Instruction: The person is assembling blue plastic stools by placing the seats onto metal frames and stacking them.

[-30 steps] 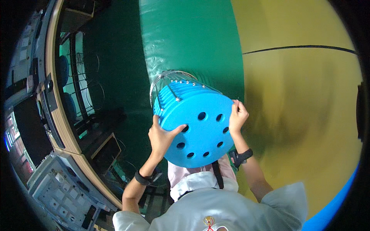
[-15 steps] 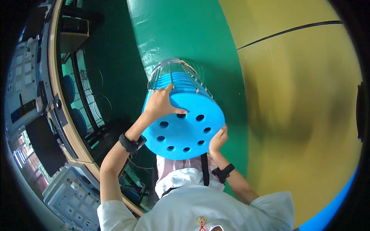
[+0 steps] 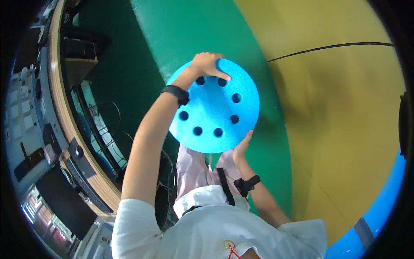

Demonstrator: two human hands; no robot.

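A stack of blue round stools [image 3: 209,105] stands in front of my legs, its top seat facing up with a ring of several dark holes. My left hand [image 3: 208,64] grips the far rim, thumb lying across the seat beside a hole and the other fingers over the edge. At the near right rim my right hand [image 3: 242,144] holds the side, its fingers partly hidden below the seat. The seat covers the lower stools and their metal legs in this view.
A wood-edged workbench [image 3: 82,142] with grey panels runs along my left. Beneath it are dark frames and loose cables [image 3: 113,108]. Green floor [image 3: 181,30] meets yellow floor [image 3: 332,108] on the right. A blue curved object [image 3: 373,216] sits at the lower right.
The stack has tipped from leaning, with metal legs and lower seats showing, to nearly upright with only the top seat visible. My left hand has moved farther away with the far rim.
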